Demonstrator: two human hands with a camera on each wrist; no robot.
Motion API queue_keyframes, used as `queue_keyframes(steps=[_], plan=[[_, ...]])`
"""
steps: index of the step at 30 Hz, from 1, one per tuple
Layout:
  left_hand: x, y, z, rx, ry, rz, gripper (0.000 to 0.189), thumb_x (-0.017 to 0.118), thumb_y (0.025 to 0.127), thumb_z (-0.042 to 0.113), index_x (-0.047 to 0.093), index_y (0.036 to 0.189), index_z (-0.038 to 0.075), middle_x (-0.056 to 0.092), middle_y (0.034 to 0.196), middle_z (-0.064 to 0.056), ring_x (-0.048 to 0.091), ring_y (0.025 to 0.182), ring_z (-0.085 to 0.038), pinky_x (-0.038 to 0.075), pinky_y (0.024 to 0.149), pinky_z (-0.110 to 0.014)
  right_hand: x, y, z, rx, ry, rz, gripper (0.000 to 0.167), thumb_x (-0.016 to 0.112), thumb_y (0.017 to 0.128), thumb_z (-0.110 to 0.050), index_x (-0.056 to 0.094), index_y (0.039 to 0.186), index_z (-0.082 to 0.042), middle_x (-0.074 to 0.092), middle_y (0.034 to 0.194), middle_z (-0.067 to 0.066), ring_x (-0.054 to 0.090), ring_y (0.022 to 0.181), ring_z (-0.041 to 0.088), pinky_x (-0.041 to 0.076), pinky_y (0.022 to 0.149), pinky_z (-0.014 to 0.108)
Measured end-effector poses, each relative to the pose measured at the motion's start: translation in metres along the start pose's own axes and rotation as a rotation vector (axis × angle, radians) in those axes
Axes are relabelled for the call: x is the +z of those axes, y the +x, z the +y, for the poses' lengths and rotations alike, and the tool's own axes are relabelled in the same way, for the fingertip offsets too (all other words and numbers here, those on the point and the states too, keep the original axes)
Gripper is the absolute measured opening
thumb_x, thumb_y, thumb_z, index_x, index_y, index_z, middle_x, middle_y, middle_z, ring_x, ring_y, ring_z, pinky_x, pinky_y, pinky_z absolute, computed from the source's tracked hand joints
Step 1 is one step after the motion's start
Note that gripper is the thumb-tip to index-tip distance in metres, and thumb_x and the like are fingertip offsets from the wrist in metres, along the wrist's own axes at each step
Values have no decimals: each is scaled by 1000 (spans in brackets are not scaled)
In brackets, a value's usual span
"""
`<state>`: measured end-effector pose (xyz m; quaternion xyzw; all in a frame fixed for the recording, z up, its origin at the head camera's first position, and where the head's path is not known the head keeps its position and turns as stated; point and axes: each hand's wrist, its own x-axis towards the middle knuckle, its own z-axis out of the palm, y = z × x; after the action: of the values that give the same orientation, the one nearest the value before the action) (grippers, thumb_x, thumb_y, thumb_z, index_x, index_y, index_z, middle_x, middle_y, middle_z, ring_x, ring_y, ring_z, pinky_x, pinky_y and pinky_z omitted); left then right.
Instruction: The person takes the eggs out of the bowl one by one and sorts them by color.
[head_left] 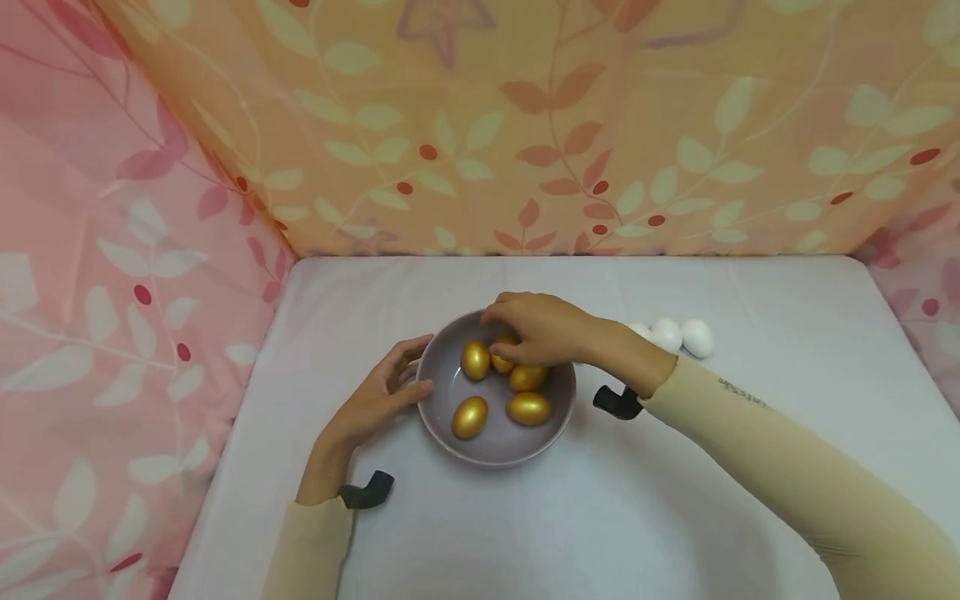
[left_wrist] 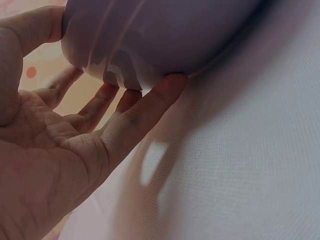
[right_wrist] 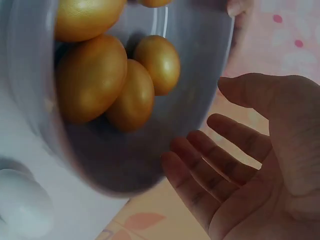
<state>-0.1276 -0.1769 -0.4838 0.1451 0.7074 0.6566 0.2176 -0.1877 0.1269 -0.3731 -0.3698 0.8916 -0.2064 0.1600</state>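
A round greyish-purple bowl (head_left: pixel 495 450) sits on the white-covered table and holds several shiny golden eggs (head_left: pixel 528 409). My left hand (head_left: pixel 377 398) grips the bowl's left side, its thumb at the rim and its fingers against the outer wall, as the left wrist view also shows. Over the bowl's far right part is my right hand (head_left: pixel 551 329), palm down. In the right wrist view its fingers (right_wrist: pixel 192 185) are spread and loosely bent near the rim, holding nothing. In the head view this hand partly covers the golden eggs (head_left: pixel 528 378) beneath it.
Right of the bowl, white eggs (head_left: pixel 697 337) lie in a row, partly hidden behind my right forearm. Patterned cloth walls, orange (head_left: pixel 480 192) at the back and pink (head_left: pixel 112 333) at the left, border the table (head_left: pixel 810 392).
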Motion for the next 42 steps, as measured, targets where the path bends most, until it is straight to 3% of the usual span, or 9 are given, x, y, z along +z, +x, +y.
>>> queue_keyframes(steps=[9,14,19,22,26,33,42], plan=[[3,-3,0,-15,-22,6,67,70,102,12,39,161,22,42,163,-11,42,152,-40,57,100,-31,12,30,-14,-24,-68,-133,24,73,95,-26,72,105,-4,67,97,8,57,85,21,49,81,36],[3,-2,0,10,-22,-10,68,69,102,11,38,162,22,43,162,-11,45,150,-36,56,101,-30,21,41,-24,-36,-195,-158,21,74,91,-24,70,97,-4,58,82,1,51,75,19,50,76,38],[2,-1,1,15,-11,-8,68,69,102,10,38,162,21,44,161,-12,45,150,-38,56,102,-29,30,47,-34,-54,-297,-185,19,74,93,-19,71,105,-4,69,94,9,62,84,23,56,86,44],[1,-1,2,10,-10,-9,67,68,102,10,38,161,21,43,162,-13,44,151,-40,56,101,-29,35,50,-38,-60,-285,-221,23,72,96,-14,70,116,-2,73,108,14,69,98,29,57,93,44],[1,-2,3,15,-11,-13,67,68,103,10,37,162,20,43,162,-14,43,151,-42,56,101,-30,38,53,-40,-56,-257,-239,28,72,95,-10,67,122,-2,72,114,14,68,109,30,55,102,43],[0,-1,4,20,-26,-16,67,67,103,9,37,162,21,42,163,-12,42,152,-42,57,100,-31,39,56,-40,-48,-269,-235,33,80,92,-13,69,122,-6,71,115,11,68,110,28,54,102,43],[1,0,0,20,-30,-12,67,67,103,10,38,162,20,41,163,-13,41,153,-42,57,100,-32,45,51,-43,0,-264,-273,33,68,101,-12,67,134,-12,65,130,14,69,110,27,58,100,42]])
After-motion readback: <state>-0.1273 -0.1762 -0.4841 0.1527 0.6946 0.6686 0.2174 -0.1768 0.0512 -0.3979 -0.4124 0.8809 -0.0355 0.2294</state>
